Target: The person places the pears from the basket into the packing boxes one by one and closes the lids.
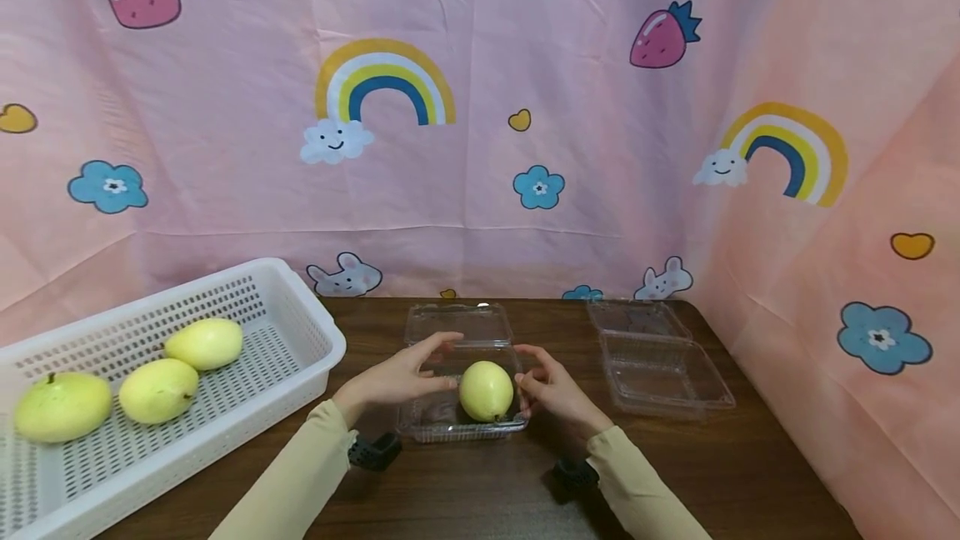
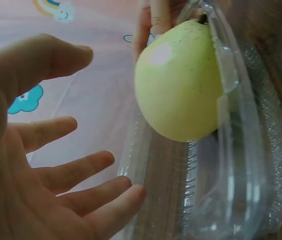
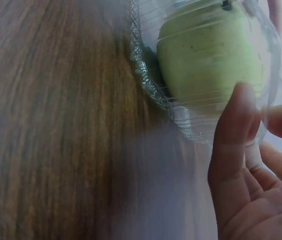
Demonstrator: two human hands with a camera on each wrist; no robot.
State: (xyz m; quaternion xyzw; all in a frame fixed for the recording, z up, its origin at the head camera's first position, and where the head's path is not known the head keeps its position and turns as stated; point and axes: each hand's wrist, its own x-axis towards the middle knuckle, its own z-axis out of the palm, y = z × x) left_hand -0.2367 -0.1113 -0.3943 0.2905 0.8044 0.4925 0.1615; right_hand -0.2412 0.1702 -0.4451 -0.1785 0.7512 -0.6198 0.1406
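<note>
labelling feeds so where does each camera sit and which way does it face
Head: on the head, facing forward and down at the dark-brown wooden table; left hand, right hand and beige sleeves show.
Left wrist: on that wrist, facing a round yellow-green pear in a clear plastic box; left fingers and right fingers show.
Right wrist: on that wrist, facing box, pear and table; right fingers grip the rim.
Both wrist views share the pear and box.

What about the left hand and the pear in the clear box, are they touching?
Apart. The left wrist view shows it plainly: the pink backdrop is visible through the gap between the left hand and the pear.
</note>
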